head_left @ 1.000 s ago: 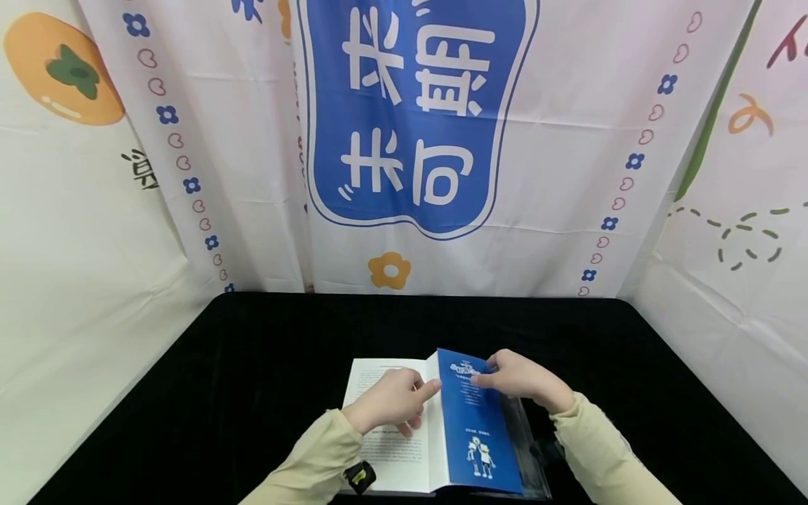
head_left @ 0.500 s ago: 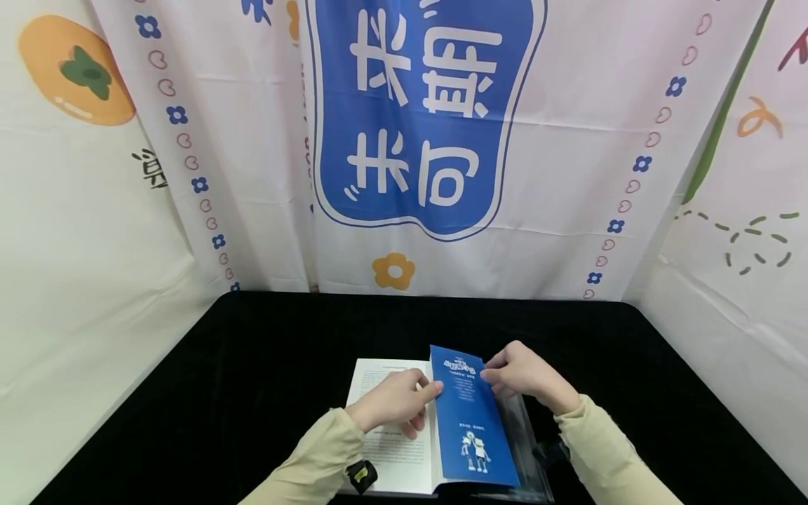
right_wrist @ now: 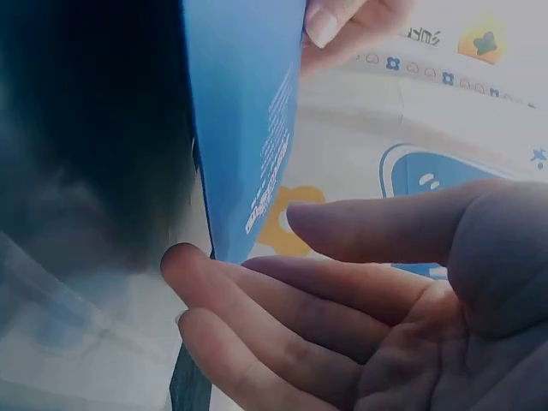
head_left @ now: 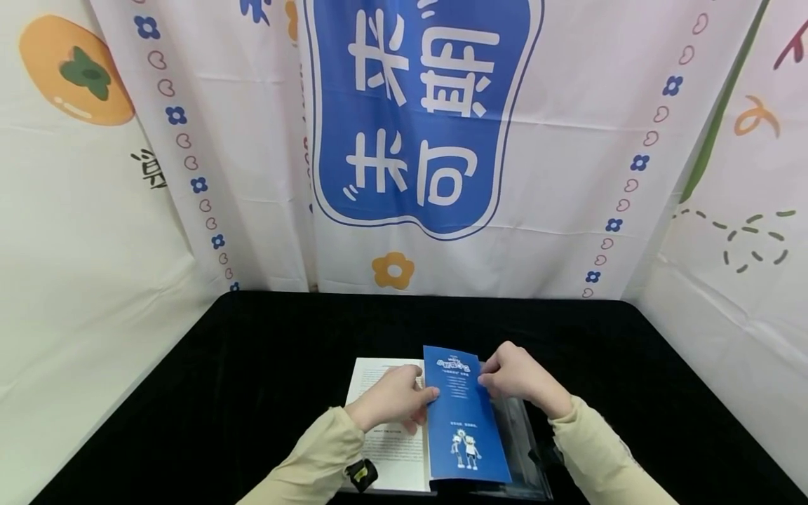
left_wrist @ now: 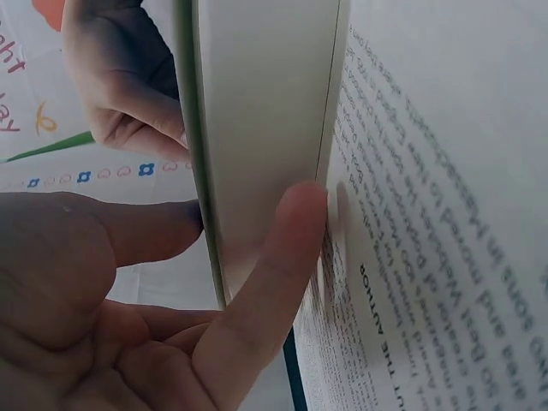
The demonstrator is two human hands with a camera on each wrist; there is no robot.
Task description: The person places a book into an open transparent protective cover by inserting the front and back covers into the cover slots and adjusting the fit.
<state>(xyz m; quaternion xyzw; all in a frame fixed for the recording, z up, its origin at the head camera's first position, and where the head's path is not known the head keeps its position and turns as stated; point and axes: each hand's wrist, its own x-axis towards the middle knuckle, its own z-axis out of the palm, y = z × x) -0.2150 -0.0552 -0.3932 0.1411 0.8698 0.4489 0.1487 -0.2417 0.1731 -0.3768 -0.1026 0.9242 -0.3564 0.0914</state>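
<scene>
An open book, its printed page point(head_left: 394, 452) on the left, lies at the front with a blue flap point(head_left: 466, 421) raised over its right part. My left hand point(head_left: 394, 398) pinches the flap's left side; the left wrist view has the thumb of the left hand point(left_wrist: 145, 300) on one side and a finger on the other, against the pale paper point(left_wrist: 265, 128). At the flap's upper right edge is my right hand point(head_left: 522, 379). In the right wrist view, fingertips of the right hand point(right_wrist: 377, 300) touch the corner of the blue flap point(right_wrist: 240, 128), thumb apart from it.
A clear, shiny plastic cover point(head_left: 520, 442) lies under the flap's right side. Black cloth point(head_left: 284, 337) covers the table. Printed white curtains point(head_left: 568, 140) hang behind and at both sides. Dark straps are at both wrists.
The blue flap has swung leftward with my left hand at its edge, covering the white strip beside it and baring more of the clear cover. My right hand's fingers have loosened from the flap's face.
</scene>
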